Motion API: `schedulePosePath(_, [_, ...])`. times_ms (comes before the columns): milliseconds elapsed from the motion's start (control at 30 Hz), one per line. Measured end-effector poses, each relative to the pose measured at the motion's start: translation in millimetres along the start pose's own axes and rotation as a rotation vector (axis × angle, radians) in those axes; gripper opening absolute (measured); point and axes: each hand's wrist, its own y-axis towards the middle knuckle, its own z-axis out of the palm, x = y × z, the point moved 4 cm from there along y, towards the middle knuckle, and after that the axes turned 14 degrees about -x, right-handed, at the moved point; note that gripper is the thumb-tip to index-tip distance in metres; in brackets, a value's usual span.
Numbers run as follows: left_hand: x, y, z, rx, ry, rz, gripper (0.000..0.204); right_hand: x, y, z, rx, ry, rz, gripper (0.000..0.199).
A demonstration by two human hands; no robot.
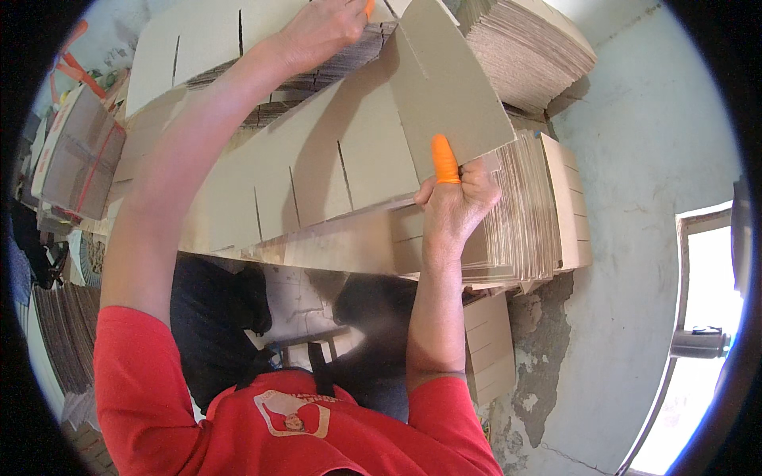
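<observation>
A long pale cardboard sheet (317, 166) with a row of dark slots lies slantwise in front of me. At its right end a greyer cardboard panel (452, 87) overlaps it. My right hand (464, 198) is closed on the near edge of this panel, an orange finger cover (445, 159) pressed against its face. Up at the far edge of view my left hand (329, 32) has its fingers curled beside a stack of slotted sheets (206, 47). An orange cover shows on one of its fingers. The picture's edge cuts off those fingertips, so what they hold is hidden.
More cardboard stacks stand at the back right (532, 47) and just right of my right hand (532, 214), near a peeling wall (635, 159). A strapped cardboard bundle (79, 151) is at far left. A bright window (706, 278) opens at right.
</observation>
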Motion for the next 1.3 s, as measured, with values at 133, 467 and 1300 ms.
schedulePosePath(133, [2.1, -4.4, -9.6, -0.208, 0.008, 0.035, 0.044, 9.2, -1.0, 2.5, 0.016, -0.001, 0.017, 0.016])
schedulePosePath(467, [-36.3, -13.8, -40.9, -0.169, -0.102, 0.144, 0.023, 9.5, -4.3, 6.4, 0.044, -0.060, -0.151, 0.024])
schedulePosePath(1300, [-38.6, -156.4, -169.4, 0.427, -0.534, -0.601, 0.075, 59.4, 20.0, 115.7, 0.544, -0.527, -0.701, 0.023])
